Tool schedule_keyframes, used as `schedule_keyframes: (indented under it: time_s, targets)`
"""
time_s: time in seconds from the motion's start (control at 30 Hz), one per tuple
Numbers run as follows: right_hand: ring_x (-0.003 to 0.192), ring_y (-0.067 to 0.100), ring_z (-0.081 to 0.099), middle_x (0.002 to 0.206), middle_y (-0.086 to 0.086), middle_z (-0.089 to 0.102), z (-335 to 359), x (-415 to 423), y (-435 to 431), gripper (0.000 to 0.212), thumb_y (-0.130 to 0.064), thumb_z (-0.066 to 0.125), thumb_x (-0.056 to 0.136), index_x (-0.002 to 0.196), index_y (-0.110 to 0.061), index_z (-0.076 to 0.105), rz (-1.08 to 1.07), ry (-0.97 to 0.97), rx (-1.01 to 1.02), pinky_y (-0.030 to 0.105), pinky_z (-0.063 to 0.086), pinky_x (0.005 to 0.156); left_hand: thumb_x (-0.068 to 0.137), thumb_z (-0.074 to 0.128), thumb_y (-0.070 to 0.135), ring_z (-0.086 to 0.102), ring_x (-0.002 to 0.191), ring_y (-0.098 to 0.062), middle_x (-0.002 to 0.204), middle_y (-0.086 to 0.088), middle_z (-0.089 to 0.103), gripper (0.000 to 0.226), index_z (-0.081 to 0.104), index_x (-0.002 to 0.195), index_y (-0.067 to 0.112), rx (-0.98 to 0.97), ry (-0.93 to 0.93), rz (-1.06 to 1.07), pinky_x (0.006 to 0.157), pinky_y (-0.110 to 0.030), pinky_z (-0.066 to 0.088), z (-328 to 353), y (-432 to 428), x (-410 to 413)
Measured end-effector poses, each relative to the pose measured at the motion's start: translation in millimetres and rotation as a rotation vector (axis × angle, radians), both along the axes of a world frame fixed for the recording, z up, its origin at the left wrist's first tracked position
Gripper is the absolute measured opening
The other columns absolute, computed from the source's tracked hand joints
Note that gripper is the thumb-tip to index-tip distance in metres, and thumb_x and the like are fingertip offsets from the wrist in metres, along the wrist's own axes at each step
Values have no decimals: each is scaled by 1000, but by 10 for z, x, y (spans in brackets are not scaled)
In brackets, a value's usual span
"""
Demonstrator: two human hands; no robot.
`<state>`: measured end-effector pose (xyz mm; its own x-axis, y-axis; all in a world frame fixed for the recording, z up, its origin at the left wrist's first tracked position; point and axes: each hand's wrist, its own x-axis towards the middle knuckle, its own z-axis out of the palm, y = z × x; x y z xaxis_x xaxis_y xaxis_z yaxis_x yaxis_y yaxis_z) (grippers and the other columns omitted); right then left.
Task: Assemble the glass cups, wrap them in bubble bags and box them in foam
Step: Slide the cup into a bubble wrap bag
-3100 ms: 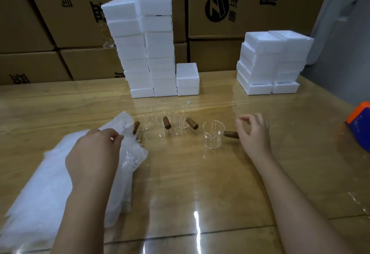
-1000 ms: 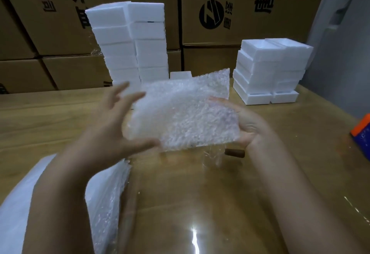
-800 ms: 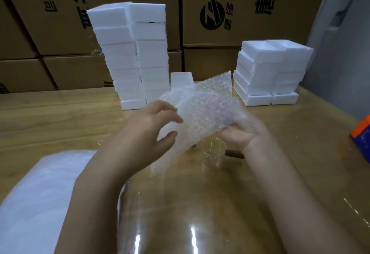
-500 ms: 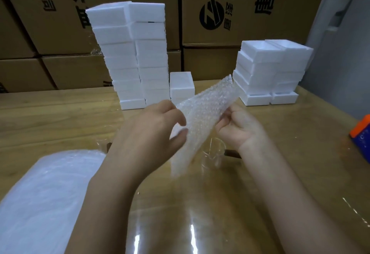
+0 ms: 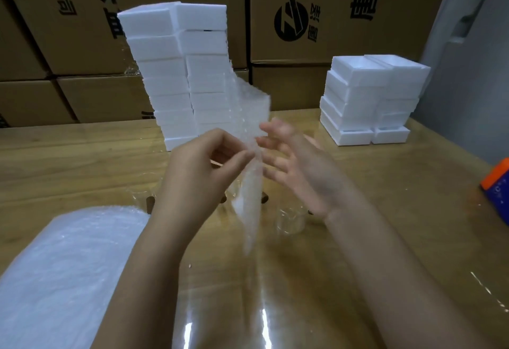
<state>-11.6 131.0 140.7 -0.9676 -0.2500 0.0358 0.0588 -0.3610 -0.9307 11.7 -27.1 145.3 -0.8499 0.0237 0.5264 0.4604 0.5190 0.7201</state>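
Note:
My left hand (image 5: 201, 175) pinches a clear bubble bag (image 5: 248, 134) between thumb and fingers, holding it edge-on and upright above the table. My right hand (image 5: 300, 172) is beside the bag with fingers spread and blurred, its fingertips at the bag's right side. Below the hands a glass cup (image 5: 290, 220) stands on the table, its brown handle mostly hidden by my right wrist. More glass cups with brown handles (image 5: 150, 202) stand behind my left hand, largely hidden.
A pile of bubble bags (image 5: 60, 274) lies at the front left. A tall stack of white foam boxes (image 5: 176, 73) rises at the back centre, a lower stack (image 5: 371, 101) at the back right. Cardboard cartons (image 5: 330, 12) line the wall. An orange-and-blue object (image 5: 498, 189) sits at the right edge.
The bag has turned from flat and facing me to upright and edge-on. My right hand has let go of its grip and spread its fingers beside the bag.

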Motion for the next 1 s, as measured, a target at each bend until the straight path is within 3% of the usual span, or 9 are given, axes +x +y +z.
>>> schedule_keyframes:
  time_s: [0.13,0.3,0.47,0.6,0.7,0.8,0.87,0.93,1.0]
  targets:
    - [93,13,69,99,-2,72,35,107,-54,32,-42,71,74,100,-24,66,-31,181,269,28,55,78,73,69,42,63,63,-8,68,5,67,24,62,75,19,194,-83,-140,57,-19,51,45,25,36]
    - [89,15,69,88,-5,72,78,144,-16,32,-41,72,69,92,-19,67,-21,261,297,36,57,84,70,69,35,63,64,-3,69,6,68,19,65,77,18,350,-171,-315,58,-13,48,38,-8,1]
    - [84,18,69,86,4,70,98,142,41,27,-35,71,69,85,-14,68,-13,305,334,32,57,83,70,70,36,60,59,2,65,10,67,16,65,74,22,362,-192,-349,55,-10,46,-7,-13,-26]
    - [81,17,70,85,4,72,128,86,135,24,-26,69,73,88,-8,67,15,225,252,25,57,73,71,74,32,58,56,0,62,11,64,9,69,64,31,471,-258,-402,54,-12,46,-24,-75,-62]
    - [73,11,67,80,1,71,169,34,264,10,-16,66,85,89,-7,66,-146,181,302,20,55,64,72,75,31,59,55,-2,61,11,63,13,66,64,30,462,-226,-240,54,-15,49,8,-207,-59]
    - [81,11,65,89,-1,66,161,-20,428,6,-21,60,89,88,-15,62,-403,236,706,28,57,72,84,70,22,62,53,-3,59,13,62,17,60,71,24,431,-96,70,50,-15,50,77,-374,-18]
    - [86,3,59,92,-11,61,183,24,428,3,-24,60,89,89,-25,57,-502,334,922,19,49,70,86,68,19,62,51,-4,58,11,62,17,58,73,21,396,-58,130,47,-17,50,142,-396,36]
    - [85,-4,58,89,-13,61,248,135,356,8,-20,60,90,91,-28,57,-528,501,822,11,47,66,86,68,18,63,50,-5,58,8,63,16,58,74,18,333,-75,109,47,-19,52,175,-302,91]
    - [81,-1,64,87,-7,67,321,283,262,16,-7,53,92,93,-20,62,-324,631,653,12,51,69,86,67,19,64,52,-5,62,6,65,14,58,75,18,236,-65,116,49,-22,52,173,-150,134]
